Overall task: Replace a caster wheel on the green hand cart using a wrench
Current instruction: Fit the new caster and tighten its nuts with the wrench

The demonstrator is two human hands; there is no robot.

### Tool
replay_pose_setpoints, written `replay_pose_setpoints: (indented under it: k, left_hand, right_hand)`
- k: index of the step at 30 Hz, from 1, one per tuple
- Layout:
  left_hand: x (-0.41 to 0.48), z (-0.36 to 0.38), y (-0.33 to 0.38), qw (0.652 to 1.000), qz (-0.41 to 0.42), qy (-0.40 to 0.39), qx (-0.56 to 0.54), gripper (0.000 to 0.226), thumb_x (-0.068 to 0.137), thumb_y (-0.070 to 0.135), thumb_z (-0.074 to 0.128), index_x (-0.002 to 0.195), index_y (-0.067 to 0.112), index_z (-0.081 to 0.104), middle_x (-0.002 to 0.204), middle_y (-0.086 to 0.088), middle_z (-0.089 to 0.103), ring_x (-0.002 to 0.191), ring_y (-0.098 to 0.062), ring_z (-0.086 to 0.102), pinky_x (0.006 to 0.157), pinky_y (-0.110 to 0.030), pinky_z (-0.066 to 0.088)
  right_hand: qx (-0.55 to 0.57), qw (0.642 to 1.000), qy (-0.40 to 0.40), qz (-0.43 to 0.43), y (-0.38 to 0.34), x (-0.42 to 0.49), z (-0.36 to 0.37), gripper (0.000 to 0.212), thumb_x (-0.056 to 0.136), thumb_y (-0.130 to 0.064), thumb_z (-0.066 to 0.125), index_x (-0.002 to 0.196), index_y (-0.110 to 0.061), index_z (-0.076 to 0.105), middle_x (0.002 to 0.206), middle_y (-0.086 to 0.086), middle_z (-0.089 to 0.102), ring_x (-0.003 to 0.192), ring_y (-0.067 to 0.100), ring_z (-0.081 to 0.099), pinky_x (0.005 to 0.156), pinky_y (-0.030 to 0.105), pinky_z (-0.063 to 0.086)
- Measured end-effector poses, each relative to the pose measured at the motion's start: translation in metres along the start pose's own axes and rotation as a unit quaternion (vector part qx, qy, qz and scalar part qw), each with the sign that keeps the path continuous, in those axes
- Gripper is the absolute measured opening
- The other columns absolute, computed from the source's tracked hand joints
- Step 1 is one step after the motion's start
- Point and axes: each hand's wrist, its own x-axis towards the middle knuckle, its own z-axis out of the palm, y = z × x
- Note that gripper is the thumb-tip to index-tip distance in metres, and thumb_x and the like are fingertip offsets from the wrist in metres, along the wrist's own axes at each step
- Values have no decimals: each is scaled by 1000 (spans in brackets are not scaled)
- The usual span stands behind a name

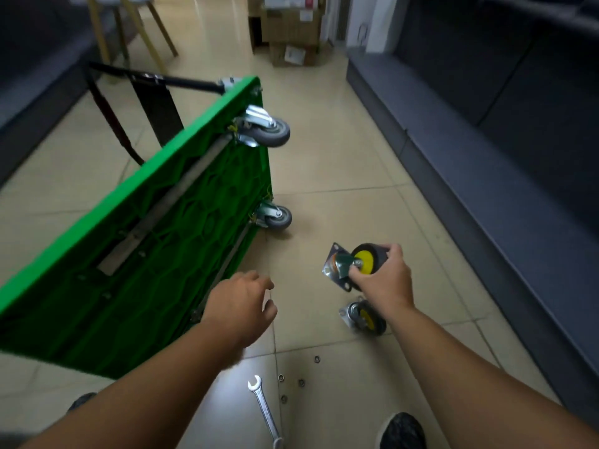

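Observation:
The green hand cart (136,254) lies tipped on its side on the tiled floor, underside towards me, with two grey caster wheels (270,129) (275,217) on its far end. My right hand (385,277) grips a caster with a yellow hub (353,262) by its black tyre, held above the floor. A second yellow-hub caster (364,317) lies on the floor just below it. My left hand (240,306) hovers near the cart's near corner, fingers apart, holding nothing. A silver wrench (264,408) lies on the floor near my feet.
Several small nuts or washers (299,382) are scattered beside the wrench. My shoe (402,431) is at the bottom edge. Dark low benches (486,157) line the right side, cardboard boxes (288,30) stand at the far end, and wooden chair legs (139,30) are at the back left.

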Motion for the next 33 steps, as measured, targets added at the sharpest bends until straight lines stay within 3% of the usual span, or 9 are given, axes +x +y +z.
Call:
replay_pose_setpoints:
  k: [7, 10, 14, 17, 22, 25, 28, 33]
  left_hand:
    - [-54, -93, -55, 991, -17, 125, -48, 35, 93, 42, 61, 125, 31, 67, 120, 6, 66, 115, -19, 61, 86, -36, 54]
    - [-83, -117, -94, 977, -51, 184, -91, 31, 91, 37, 66, 121, 30, 70, 115, 9, 68, 110, -16, 64, 87, -37, 54]
    - [-108, -135, -139, 951, -84, 256, -149, 25, 90, 26, 71, 114, 31, 72, 107, 11, 71, 100, -15, 65, 83, -33, 52]
    - [-108, -142, -164, 935, -129, 277, -179, 28, 92, 27, 68, 119, 32, 70, 105, 14, 67, 99, -12, 61, 86, -37, 52]
    - [-83, -130, -201, 925, -175, 209, -266, 41, 94, 31, 68, 135, 24, 60, 118, 5, 67, 103, -13, 64, 96, -43, 54]
    - [-73, -116, -209, 921, -172, 167, -306, 40, 99, 33, 63, 138, 25, 59, 119, 5, 68, 100, -13, 67, 91, -36, 55]
    - [-62, -115, -212, 922, -173, 133, -321, 35, 101, 42, 56, 131, 26, 66, 113, 6, 71, 98, -10, 68, 82, -26, 51]
    - [-57, -129, -205, 923, -159, 85, -339, 28, 100, 48, 56, 112, 30, 74, 92, 13, 77, 83, 1, 70, 68, -20, 49]
  right_hand:
    - [131, 991, 6, 1, -89, -75, -25, 56, 70, -25, 85, 112, -25, 47, 89, -16, 55, 76, -3, 56, 56, 15, 42]
    - [208, 978, -4, 22, -119, -107, -13, 57, 68, -24, 86, 111, -25, 49, 95, -9, 61, 80, 4, 62, 60, 22, 48]
    - [282, 958, -36, 20, -139, -147, 25, 39, 66, -23, 85, 97, -27, 61, 92, -6, 70, 78, 11, 69, 74, 36, 61]
    - [293, 954, -65, 8, -146, -174, 62, 45, 61, -30, 84, 102, -25, 65, 92, -4, 73, 78, 11, 70, 70, 32, 61]
    - [313, 946, -82, 6, -151, -194, 119, 44, 69, -18, 86, 105, -28, 63, 91, -6, 72, 75, 6, 70, 67, 26, 59]
    - [325, 942, -83, 2, -155, -194, 145, 44, 70, -16, 85, 107, -28, 63, 93, -7, 71, 78, 5, 70, 67, 22, 57]
    - [350, 933, -83, 6, -160, -194, 160, 47, 72, -12, 85, 111, -25, 63, 96, -8, 70, 79, 2, 69, 64, 13, 52]
    - [381, 919, -101, 5, -165, -211, 168, 49, 73, -6, 85, 113, -23, 61, 90, -15, 70, 77, 2, 69, 63, 12, 52]
